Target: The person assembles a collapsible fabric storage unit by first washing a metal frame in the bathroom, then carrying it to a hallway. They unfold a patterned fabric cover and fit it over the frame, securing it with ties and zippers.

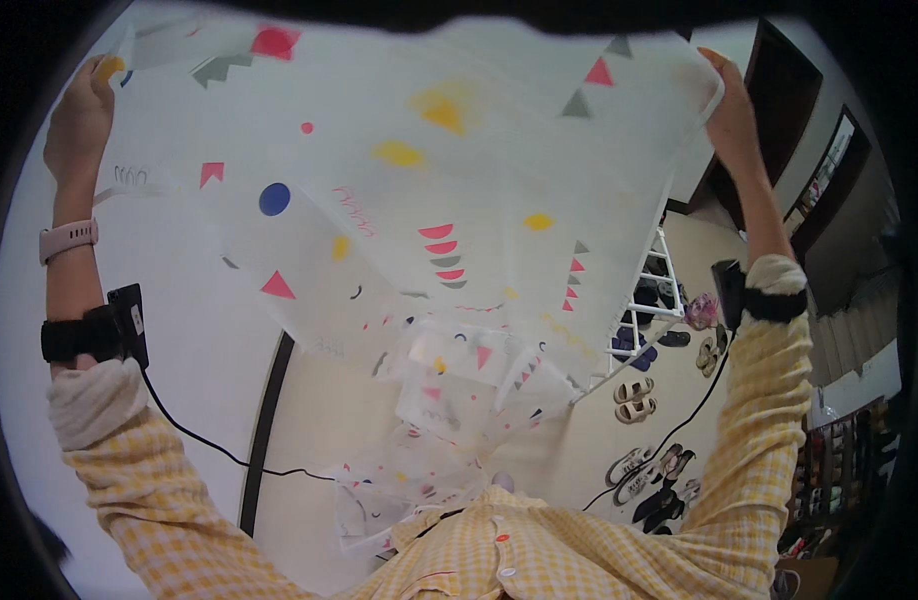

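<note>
A large translucent plastic sheet [329,120] printed with pink, yellow, blue and grey shapes spreads between my raised hands. My left hand [82,120] is closed on its upper left corner, fingers pinched together. At the upper right edge, my right hand [734,110] grips the sheet, with some fingers hidden behind the plastic. The lower part of the sheet hangs down in folds and gathers in front of my shirt. Beyond its right edge stands a white tube rack [659,275], partly covered from view by the plastic.
Several pairs of shoes, among them beige sandals [635,400] and striped sneakers [631,476], lie on the pale floor [569,480] at the right. A shelf of bottles or jars [844,470] stands farther right. Black cables [199,440] run from devices strapped to my forearms. A white wall [189,380] is at left.
</note>
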Action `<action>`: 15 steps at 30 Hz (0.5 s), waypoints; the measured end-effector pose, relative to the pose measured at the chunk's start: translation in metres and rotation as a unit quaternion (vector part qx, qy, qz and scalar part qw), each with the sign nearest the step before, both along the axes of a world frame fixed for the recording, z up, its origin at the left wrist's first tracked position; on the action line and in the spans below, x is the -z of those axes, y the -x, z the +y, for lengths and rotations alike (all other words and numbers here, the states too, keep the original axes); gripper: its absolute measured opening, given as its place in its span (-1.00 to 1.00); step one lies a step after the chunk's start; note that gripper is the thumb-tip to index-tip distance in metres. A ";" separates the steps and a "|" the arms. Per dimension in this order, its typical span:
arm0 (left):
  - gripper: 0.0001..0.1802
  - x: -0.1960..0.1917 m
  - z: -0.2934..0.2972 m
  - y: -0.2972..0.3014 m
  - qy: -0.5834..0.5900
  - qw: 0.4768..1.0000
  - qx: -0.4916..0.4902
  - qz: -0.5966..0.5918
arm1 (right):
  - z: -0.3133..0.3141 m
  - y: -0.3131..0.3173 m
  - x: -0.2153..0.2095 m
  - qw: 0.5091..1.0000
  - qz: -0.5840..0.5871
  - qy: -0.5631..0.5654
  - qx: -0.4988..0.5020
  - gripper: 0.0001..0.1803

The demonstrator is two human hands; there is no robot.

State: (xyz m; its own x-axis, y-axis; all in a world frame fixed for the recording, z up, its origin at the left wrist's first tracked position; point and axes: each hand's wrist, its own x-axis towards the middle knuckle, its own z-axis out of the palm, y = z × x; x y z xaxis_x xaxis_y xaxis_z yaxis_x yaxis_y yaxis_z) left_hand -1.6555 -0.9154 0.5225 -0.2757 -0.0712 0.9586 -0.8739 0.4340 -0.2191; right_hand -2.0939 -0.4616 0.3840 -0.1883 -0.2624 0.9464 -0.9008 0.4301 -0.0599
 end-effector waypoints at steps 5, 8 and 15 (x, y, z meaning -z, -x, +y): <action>-0.63 -0.010 -0.018 -0.023 -0.032 0.997 -0.039 0.056 | -0.036 -0.034 0.161 0.978 -0.145 -0.045 -0.141 0.00; -0.61 -0.015 -0.023 -0.026 -0.038 0.995 -0.053 0.077 | -0.067 -0.076 0.292 0.937 -0.285 -0.096 -0.177 0.00; -0.61 -0.027 0.021 -0.017 -0.057 0.989 -0.067 0.121 | -0.192 -0.107 0.390 0.756 -0.605 -0.180 -0.171 -0.48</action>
